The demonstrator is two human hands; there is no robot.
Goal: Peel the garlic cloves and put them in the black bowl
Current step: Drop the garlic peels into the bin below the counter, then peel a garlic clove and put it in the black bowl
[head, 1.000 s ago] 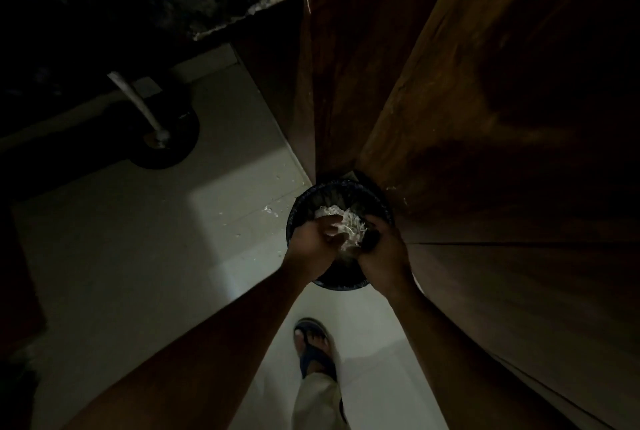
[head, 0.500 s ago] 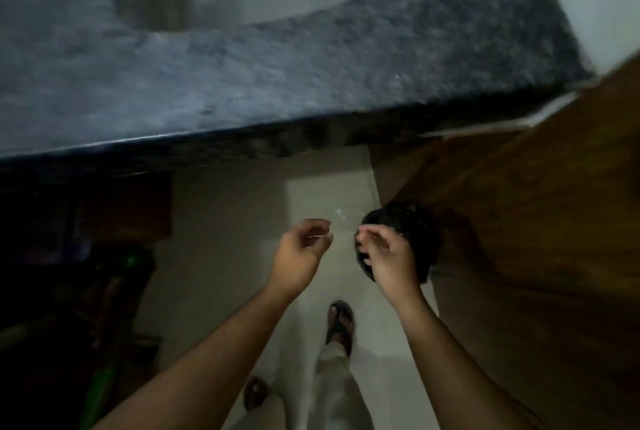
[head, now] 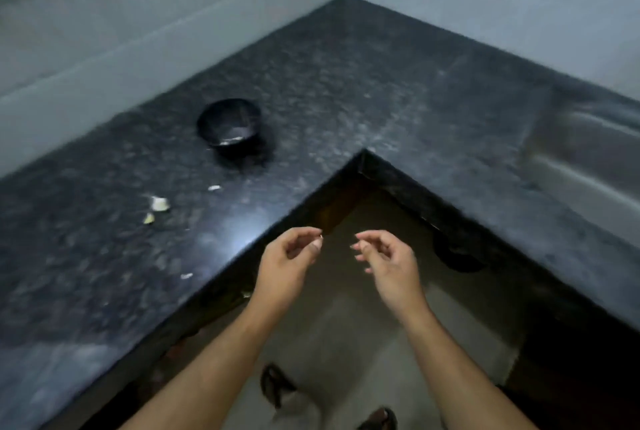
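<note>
The black bowl (head: 228, 126) stands on the dark granite counter (head: 346, 90), left of its inner corner, with something pale at its bottom. A few pale garlic pieces (head: 159, 203) and skin scraps (head: 186, 276) lie on the counter nearer me. Both hands hover over the floor in front of the counter's inner corner. My left hand (head: 291, 256) has loosely curled fingers, and its thumb and forefinger pinch a tiny pale scrap of garlic skin (head: 321, 237). My right hand (head: 384, 256) is loosely curled and holds nothing.
A steel sink (head: 588, 152) is set into the counter at the right. Under the counter's right arm sits a dark round bin (head: 457, 256). White tiled walls back the counter. My sandalled feet (head: 277, 384) stand on the pale floor below.
One second ago both hands held a wad of garlic skins over the bin. The wad is gone, both hands have risen and parted, and the view has lifted to the counter.
</note>
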